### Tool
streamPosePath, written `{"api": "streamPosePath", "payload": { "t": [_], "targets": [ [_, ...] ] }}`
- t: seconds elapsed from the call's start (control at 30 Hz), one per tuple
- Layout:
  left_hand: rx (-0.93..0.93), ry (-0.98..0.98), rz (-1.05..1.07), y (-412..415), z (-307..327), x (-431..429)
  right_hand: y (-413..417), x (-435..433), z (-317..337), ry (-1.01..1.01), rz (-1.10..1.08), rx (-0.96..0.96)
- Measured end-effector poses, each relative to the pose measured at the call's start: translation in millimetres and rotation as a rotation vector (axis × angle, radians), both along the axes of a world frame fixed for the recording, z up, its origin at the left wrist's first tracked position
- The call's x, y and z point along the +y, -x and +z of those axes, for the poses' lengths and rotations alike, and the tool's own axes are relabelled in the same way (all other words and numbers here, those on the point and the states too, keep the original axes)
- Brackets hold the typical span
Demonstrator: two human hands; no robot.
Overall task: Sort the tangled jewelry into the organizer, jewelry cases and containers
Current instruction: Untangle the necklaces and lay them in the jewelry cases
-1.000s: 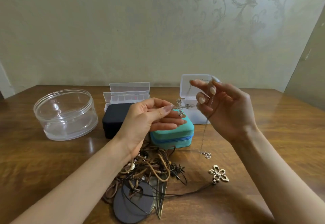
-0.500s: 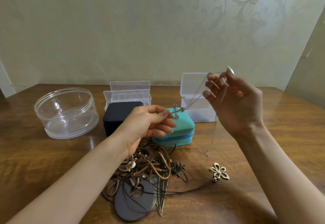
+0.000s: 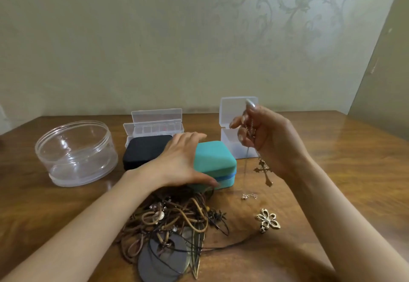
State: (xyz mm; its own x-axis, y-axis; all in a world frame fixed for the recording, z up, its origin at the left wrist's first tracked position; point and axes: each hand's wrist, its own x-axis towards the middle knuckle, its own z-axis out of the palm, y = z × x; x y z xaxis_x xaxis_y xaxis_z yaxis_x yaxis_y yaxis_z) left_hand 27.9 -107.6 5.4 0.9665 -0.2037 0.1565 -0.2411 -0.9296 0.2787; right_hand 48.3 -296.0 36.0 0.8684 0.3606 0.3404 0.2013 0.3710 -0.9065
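My right hand [image 3: 272, 140] pinches a thin silver chain, and its cross pendant [image 3: 263, 172] dangles below the fingers, with the chain's loose end [image 3: 249, 196] touching the table. My left hand [image 3: 179, 162] lies spread over the left side of the closed teal jewelry case [image 3: 218, 160], thumb at its front edge. A tangle of brown and black cord necklaces [image 3: 174, 219] with a grey disc pendant [image 3: 162, 261] lies in front of the case. A metal flower pendant [image 3: 267, 221] on a black cord sits to the right of the tangle.
A closed black jewelry case [image 3: 143, 151] sits left of the teal one. Behind it stands an open clear compartment organizer [image 3: 155, 124]. An open clear box [image 3: 234, 124] stands at the back right and a round clear container [image 3: 76, 153] at the left. The wooden table [image 3: 343, 171] ends at a wall.
My left hand let go of the cross and dropped onto the teal case. The cross now hangs from my right hand, which moved slightly down and right.
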Motion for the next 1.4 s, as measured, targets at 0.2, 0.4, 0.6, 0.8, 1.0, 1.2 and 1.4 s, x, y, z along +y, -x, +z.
{"api": "streamPosePath", "payload": {
  "t": [0.2, 0.4, 0.6, 0.8, 1.0, 1.2, 1.4],
  "targets": [
    [0.145, 0.003, -0.067, -18, 13, 9, -1, 8, -8, 0.624, -0.382, -0.237],
    [0.068, 0.275, 0.011, -22, 22, 18, -2, 8, -9, 0.593, -0.439, -0.280],
    [-0.339, 0.539, 0.269, -24, 16, 20, -4, 19, -28, 1.058, -0.312, -0.388],
    [-0.276, 0.879, 0.439, -23, 12, 16, -8, 21, -33, 1.162, -0.286, -0.394],
    [-0.127, 0.889, 0.278, 0, -15, 1, -10, 21, -34, 1.174, -0.237, -0.355],
    [-0.142, 0.391, 0.092, 17, -31, -3, -7, 16, -28, 0.950, -0.470, -0.567],
    [-0.144, 0.358, 0.062, 7, -32, -7, 1, 13, 17, 0.172, -0.397, -0.417]
  ]
}}
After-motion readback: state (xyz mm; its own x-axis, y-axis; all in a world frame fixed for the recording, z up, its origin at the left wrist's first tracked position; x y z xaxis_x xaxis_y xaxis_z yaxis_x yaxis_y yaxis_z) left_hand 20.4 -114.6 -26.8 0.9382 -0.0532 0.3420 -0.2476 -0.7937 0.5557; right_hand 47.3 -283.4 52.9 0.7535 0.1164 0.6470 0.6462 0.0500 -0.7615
